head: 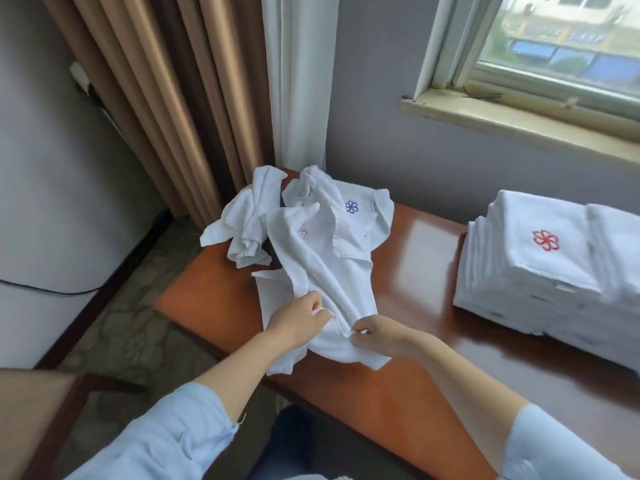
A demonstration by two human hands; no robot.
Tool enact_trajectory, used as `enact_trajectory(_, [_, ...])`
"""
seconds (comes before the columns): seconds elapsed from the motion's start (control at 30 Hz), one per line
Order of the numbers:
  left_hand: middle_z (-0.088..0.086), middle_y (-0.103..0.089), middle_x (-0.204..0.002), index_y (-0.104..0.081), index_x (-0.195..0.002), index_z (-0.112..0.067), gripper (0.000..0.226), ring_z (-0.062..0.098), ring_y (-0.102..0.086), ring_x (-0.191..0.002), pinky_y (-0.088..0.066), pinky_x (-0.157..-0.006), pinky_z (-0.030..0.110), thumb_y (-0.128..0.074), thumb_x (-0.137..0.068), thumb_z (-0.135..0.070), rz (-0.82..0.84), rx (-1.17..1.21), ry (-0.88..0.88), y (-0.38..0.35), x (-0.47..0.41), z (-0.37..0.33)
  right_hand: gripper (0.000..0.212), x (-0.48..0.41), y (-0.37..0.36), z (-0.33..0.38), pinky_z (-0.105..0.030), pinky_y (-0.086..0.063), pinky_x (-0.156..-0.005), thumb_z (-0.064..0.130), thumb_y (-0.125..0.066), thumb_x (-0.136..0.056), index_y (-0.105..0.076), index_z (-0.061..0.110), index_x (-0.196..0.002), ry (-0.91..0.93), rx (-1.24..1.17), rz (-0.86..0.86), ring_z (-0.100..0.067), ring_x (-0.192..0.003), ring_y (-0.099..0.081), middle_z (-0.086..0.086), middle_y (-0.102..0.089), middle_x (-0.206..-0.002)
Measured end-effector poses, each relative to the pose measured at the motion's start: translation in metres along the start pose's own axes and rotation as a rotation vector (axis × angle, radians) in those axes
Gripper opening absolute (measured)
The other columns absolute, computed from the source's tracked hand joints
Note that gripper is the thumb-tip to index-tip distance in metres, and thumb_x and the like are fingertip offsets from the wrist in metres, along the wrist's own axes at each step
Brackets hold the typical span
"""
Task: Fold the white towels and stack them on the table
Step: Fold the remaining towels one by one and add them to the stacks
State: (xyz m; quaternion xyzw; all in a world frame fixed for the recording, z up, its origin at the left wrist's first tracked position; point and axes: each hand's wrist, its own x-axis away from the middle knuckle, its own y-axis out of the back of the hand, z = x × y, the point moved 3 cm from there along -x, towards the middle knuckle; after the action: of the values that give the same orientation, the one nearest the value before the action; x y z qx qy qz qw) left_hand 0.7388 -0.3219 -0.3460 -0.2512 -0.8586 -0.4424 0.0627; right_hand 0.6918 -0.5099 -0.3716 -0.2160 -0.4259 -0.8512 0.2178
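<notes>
A crumpled white cotton towel (322, 271), near left on the glossy orange wooden tabletop (415, 393), is pinched at its near edge by the fingers of the left hand (299, 318) and the right hand (377, 336) — its corners should be found and drawn apart before folding. Three loose towels (360, 216) are counted, it seems, this one included; one folded white stack (540, 268) stands at the right.

Tall brown pleated curtain (166, 98) hanging in the back left corner, with a thin white sheer curtain (298, 81) right beside it. Grey-lilac painted wall (374, 98) behind, white-framed window (561, 36) up top right over a scuffed beige sill (519, 119). Blue awnings (568, 60) on a building outside, bit blurry. White wall socket (79, 76) on the pale left wall (52, 202), thin black cable (62, 292) trailing lower down. Dark brown skirting board (114, 275) along a mottled stone-pattern floor (138, 306). Brown wooden furniture edge (41, 410) bottom left, can't tell what.
</notes>
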Motion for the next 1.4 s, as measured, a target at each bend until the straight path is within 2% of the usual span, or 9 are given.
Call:
enact_trajectory(0.07, [-0.006, -0.036, -0.067, -0.032, -0.075, -0.022, 0.025, 0.014, -0.032, -0.059, -0.028, -0.056, 0.031, -0.045, -0.089, -0.038, 0.059, -0.032, 0.028, -0.018, 0.012, 0.002, 0.031, 0.015, -0.020, -0.010, -0.021, -0.033, -0.057, 0.039, -0.050, -0.089, -0.056, 0.041, -0.059, -0.040, 0.012, 0.076, -0.006, -0.061, -0.040, 0.020, -0.049, -0.058])
enact_trajectory(0.2, [-0.005, -0.044, -0.072, -0.036, -0.076, -0.023, 0.025, 0.015, -0.038, -0.062, -0.031, -0.058, 0.030, -0.048, -0.089, -0.041, 0.165, -0.097, 0.065, -0.043, 0.027, 0.005, 0.024, 0.038, -0.047, -0.032, -0.024, -0.038, -0.059, 0.041, -0.051, -0.079, -0.049, 0.030, -0.057, -0.142, -0.007, 0.231, -0.015, -0.066, -0.044, 0.012, -0.044, -0.067])
enact_trajectory(0.3, [-0.007, -0.049, -0.074, -0.039, -0.079, -0.024, 0.024, 0.013, -0.043, -0.063, -0.031, -0.057, 0.029, -0.052, -0.088, -0.042, 0.170, -0.170, 0.071, -0.049, 0.030, 0.006, 0.016, 0.049, -0.051, -0.046, -0.025, -0.056, -0.061, 0.041, -0.055, -0.085, -0.068, 0.034, -0.092, -0.224, -0.165, 0.314, -0.014, -0.078, -0.066, 0.007, -0.067, -0.090])
enact_trajectory(0.4, [-0.009, -0.056, -0.082, -0.043, -0.090, -0.026, 0.019, 0.011, -0.052, -0.069, -0.033, -0.056, 0.028, -0.055, -0.089, -0.041, 0.113, -0.260, 0.063, -0.047, 0.029, 0.007, 0.021, 0.048, -0.039, -0.055, -0.024, -0.055, -0.075, 0.033, -0.054, -0.091, -0.067, 0.027, -0.106, -0.214, -0.209, 0.122, -0.011, -0.088, -0.071, 0.008, -0.073, -0.095])
enact_trajectory(0.57, [-0.003, -0.057, -0.112, -0.039, -0.131, -0.027, 0.050, 0.022, -0.058, -0.101, -0.044, -0.070, 0.032, -0.059, -0.086, -0.034, 0.049, -0.380, -0.046, -0.046, 0.012, 0.005, 0.040, 0.028, -0.009, -0.049, -0.030, -0.049, -0.086, 0.021, -0.046, -0.095, -0.054, 0.027, -0.134, -0.148, -0.013, -0.190, -0.015, -0.111, -0.059, 0.007, -0.059, -0.132])
enact_trajectory(0.73, [-0.001, -0.030, -0.144, -0.033, -0.146, -0.030, 0.077, 0.023, -0.028, -0.132, -0.025, -0.106, 0.035, -0.064, -0.075, -0.041, -0.107, -0.541, -0.179, -0.042, -0.012, 0.006, 0.062, -0.005, 0.005, -0.033, -0.036, -0.046, -0.096, 0.011, -0.040, -0.093, -0.031, 0.031, -0.151, -0.115, 0.158, -0.191, -0.019, -0.138, -0.039, 0.011, -0.036, -0.155])
enact_trajectory(0.93, [0.000, -0.032, -0.147, -0.028, -0.150, -0.027, 0.080, 0.023, -0.029, -0.137, -0.036, -0.103, 0.037, -0.063, -0.081, -0.045, 0.189, -0.447, -0.047, -0.047, -0.042, 0.027, 0.074, -0.039, 0.012, -0.031, -0.038, -0.017, -0.120, 0.002, -0.035, -0.089, -0.017, 0.026, -0.157, -0.097, 0.379, -0.093, -0.015, -0.151, -0.009, 0.010, -0.018, -0.163])
enact_trajectory(1.1, [-0.006, -0.040, -0.139, -0.044, -0.141, -0.029, 0.068, 0.017, -0.032, -0.133, -0.043, -0.098, 0.033, -0.067, -0.078, -0.031, 0.286, -0.423, -0.184, -0.051, -0.052, 0.023, 0.075, -0.033, 0.010, -0.049, -0.038, -0.043, -0.096, 0.010, -0.040, -0.090, -0.014, 0.035, -0.156, -0.212, 0.294, -0.129, -0.021, -0.140, -0.029, 0.008, -0.033, -0.152])
enact_trajectory(1.4, [-0.009, -0.044, -0.136, -0.053, -0.136, -0.029, 0.059, 0.013, -0.031, -0.133, -0.043, -0.095, 0.033, -0.058, -0.081, -0.009, 0.542, -0.586, -0.533, -0.093, -0.056, -0.051, 0.054, 0.050, -0.028, -0.103, -0.033, -0.038, -0.069, 0.015, -0.042, -0.089, -0.034, 0.036, -0.139, -0.435, 0.122, -0.181, -0.025, -0.114, -0.051, 0.001, -0.054, -0.120])
